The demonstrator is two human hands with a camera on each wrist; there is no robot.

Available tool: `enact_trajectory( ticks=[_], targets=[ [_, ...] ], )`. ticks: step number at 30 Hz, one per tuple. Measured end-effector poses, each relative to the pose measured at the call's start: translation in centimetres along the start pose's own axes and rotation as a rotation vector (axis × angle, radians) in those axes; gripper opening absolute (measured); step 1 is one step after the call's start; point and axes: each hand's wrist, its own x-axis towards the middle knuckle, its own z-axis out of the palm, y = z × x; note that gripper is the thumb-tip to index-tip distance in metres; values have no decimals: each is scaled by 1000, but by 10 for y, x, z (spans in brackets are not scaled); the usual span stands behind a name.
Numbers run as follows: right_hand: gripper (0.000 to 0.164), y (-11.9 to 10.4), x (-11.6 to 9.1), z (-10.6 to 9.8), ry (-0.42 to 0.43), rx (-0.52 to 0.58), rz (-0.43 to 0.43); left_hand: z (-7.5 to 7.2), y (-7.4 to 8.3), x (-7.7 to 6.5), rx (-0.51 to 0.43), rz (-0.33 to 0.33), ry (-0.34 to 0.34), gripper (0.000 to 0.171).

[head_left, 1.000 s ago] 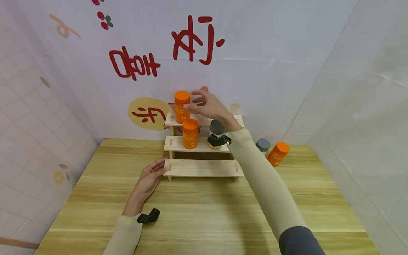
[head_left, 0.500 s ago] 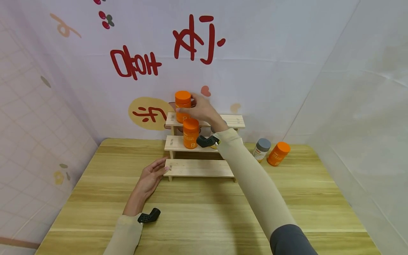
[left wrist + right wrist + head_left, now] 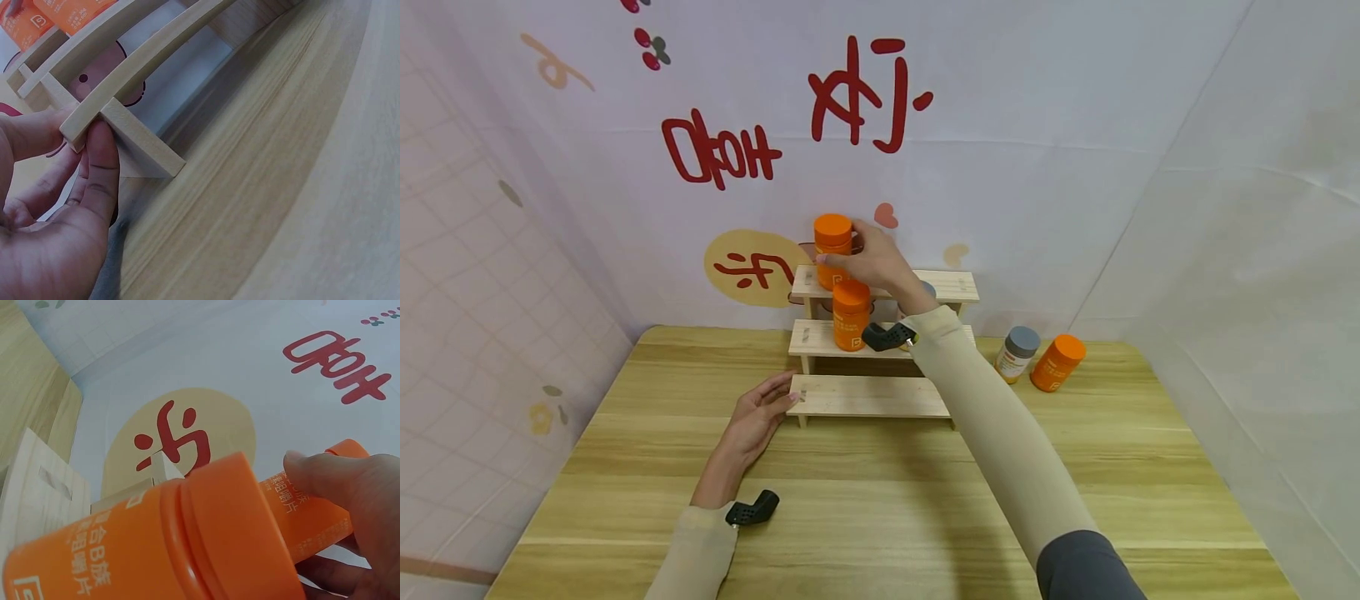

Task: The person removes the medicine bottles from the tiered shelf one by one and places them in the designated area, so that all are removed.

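A three-step wooden display rack [image 3: 880, 396] stands on the table against the wall. My left hand [image 3: 756, 421] pinches the left end of its lowest step, thumb above and fingers beneath, as the left wrist view shows. On the top step, at the left, my right hand [image 3: 880, 260] grips an orange bottle [image 3: 832, 237] from its right side. A second orange bottle [image 3: 852, 317] stands upright on the middle step; in the right wrist view this nearer orange bottle [image 3: 144, 544] partly covers the held one. A grey-capped jar on the middle step is mostly hidden behind my right wrist.
Right of the rack, a grey-capped white bottle [image 3: 1017, 354] and an orange bottle [image 3: 1057, 363] stand on the wooden table [image 3: 850, 517]. A white wall covering [image 3: 1037, 167] with red characters rises behind, and fabric walls flank both sides.
My right hand has moved left and closed its fingers round the orange bottle on the top step. My left hand has stayed at the lowest step's end.
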Motion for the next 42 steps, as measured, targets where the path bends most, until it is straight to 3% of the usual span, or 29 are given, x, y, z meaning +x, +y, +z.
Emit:
enact_trajectory(
  ticks=[9, 24, 42],
  targets=[
    [67, -2, -3, -9, 7, 20, 9, 3, 0, 1, -3, 4, 3, 64],
    [61, -2, -13, -25, 63, 18, -66, 2, -2, 2, -7, 5, 16, 62],
    [58, 1, -38, -47, 111, 101, -30, 5, 0, 3, -20, 1, 26, 63]
  ],
)
